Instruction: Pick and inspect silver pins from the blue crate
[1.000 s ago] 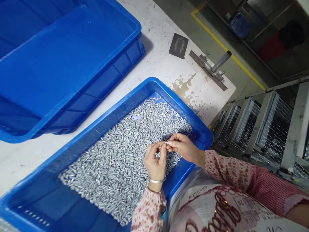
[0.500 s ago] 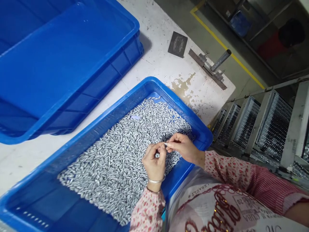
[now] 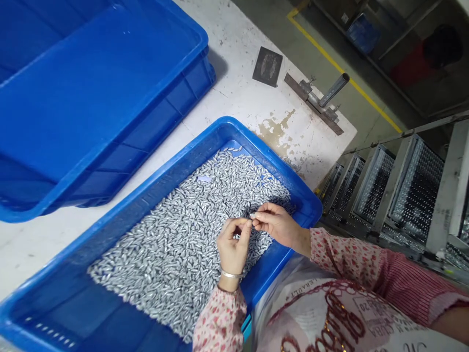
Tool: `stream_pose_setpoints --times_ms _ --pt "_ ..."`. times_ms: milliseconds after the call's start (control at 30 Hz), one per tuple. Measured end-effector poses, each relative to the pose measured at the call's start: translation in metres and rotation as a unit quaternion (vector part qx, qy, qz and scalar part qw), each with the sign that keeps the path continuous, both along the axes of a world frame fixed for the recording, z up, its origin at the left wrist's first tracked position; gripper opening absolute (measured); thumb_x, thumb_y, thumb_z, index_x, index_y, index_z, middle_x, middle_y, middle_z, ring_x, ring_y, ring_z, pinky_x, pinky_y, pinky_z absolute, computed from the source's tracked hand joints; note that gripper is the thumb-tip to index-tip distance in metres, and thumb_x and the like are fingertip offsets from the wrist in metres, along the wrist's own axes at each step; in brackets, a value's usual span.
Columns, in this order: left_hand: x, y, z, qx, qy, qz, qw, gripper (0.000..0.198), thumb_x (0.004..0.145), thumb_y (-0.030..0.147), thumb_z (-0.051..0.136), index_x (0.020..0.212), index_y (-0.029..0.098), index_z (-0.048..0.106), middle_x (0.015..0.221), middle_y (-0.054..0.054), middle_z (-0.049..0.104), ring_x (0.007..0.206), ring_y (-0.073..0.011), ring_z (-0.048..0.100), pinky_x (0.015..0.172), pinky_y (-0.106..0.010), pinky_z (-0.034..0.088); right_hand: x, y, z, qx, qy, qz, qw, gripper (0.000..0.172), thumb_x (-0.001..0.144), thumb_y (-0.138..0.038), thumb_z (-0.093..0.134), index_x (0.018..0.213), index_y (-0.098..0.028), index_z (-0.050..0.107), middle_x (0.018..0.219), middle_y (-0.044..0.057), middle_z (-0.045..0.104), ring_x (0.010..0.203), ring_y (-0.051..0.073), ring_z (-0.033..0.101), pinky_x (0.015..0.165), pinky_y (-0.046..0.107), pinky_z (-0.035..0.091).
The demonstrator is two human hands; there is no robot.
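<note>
Small silver pointed pieces [image 3: 164, 244], like grains or fishing weights in shape, lie in a wide layer inside a shallow blue tray [image 3: 146, 189]. Over the tray's right part, my left hand [image 3: 234, 244] is closed in a thumb-and-finger pinch; whatever its tips hold is too small to make out. Facing it, my right hand [image 3: 276, 225] pinches a small silver piece [image 3: 252, 215] at its fingertips. The fingertips of both hands almost meet. A bracelet circles my left wrist.
A deeper blue bin [image 3: 120, 142] stands at the upper left of the worn white table [image 3: 234, 88]. Beyond the tray are a dark square plate [image 3: 267, 66] and a metal bar fixture with an upright tube [image 3: 318, 105]. A metal rack [image 3: 414, 181] stands at the right.
The fingertips have shifted slightly apart, and the small silver piece now shows at the right fingertips. My left hand has turned a little. The view has drifted slightly.
</note>
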State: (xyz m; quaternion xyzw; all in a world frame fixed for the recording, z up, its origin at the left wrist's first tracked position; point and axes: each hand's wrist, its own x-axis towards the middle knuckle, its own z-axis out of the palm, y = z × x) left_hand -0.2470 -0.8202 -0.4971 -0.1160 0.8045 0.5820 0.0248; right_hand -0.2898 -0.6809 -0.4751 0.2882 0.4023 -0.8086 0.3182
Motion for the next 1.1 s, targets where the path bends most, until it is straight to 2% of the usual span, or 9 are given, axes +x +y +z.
stream_pose_setpoints --times_ms 100,300,567,767,1100 --pt "-0.0016 -0.0026 0.0018 -0.029 0.033 0.036 0.998 0.019 0.084 0.031 0.063 0.099 0.02 0.069 0.087 -0.003 0.066 0.075 -0.013 0.059 0.067 -0.026 0.047 -0.0002 0.0002 -0.0004 0.028 0.007 0.015 0.999 0.036 0.06 -0.035 0.085 0.074 -0.017 0.057 0.065 -0.002 0.065 0.066 0.011 0.062 0.065 0.025 0.05" --pt "-0.0048 -0.0011 0.0066 -0.069 0.077 0.004 0.995 0.012 0.085 0.025 0.063 0.091 0.019 0.071 0.083 -0.002 0.069 0.073 -0.0123 0.06 0.066 -0.025 0.048 0.0013 -0.0015 -0.0018 0.065 0.034 0.045 0.996 0.035 0.062 -0.037 0.083 0.074 -0.016 0.058 0.064 -0.001 0.066 0.059 0.011 0.061 0.064 0.027 0.05" --pt "-0.004 -0.0032 0.0056 -0.072 0.076 -0.011 0.994 0.01 0.085 0.024 0.062 0.086 0.019 0.07 0.076 0.0 0.067 0.067 -0.0111 0.059 0.063 -0.024 0.046 0.0026 -0.0024 -0.001 0.103 0.055 0.061 0.991 0.032 0.063 -0.037 0.082 0.071 -0.016 0.059 0.061 -0.001 0.066 0.056 0.012 0.062 0.06 0.027 0.051" --pt "-0.0051 -0.003 0.0064 -0.076 0.073 -0.013 0.994 0.012 0.086 0.025 0.06 0.084 0.018 0.069 0.076 -0.001 0.067 0.067 -0.0118 0.06 0.063 -0.024 0.046 0.0019 -0.0024 0.0003 0.097 0.035 0.062 0.993 0.034 0.061 -0.038 0.083 0.071 -0.016 0.059 0.06 -0.001 0.065 0.055 0.012 0.062 0.06 0.027 0.051" --pt "-0.0022 -0.0027 0.0035 -0.049 0.046 -0.012 0.998 0.015 0.085 0.03 0.061 0.09 0.02 0.071 0.079 -0.003 0.068 0.069 -0.0133 0.06 0.064 -0.026 0.048 0.0007 -0.0013 -0.0004 0.094 0.027 0.055 0.994 0.034 0.06 -0.038 0.083 0.071 -0.016 0.059 0.061 -0.001 0.066 0.058 0.012 0.061 0.062 0.028 0.052"
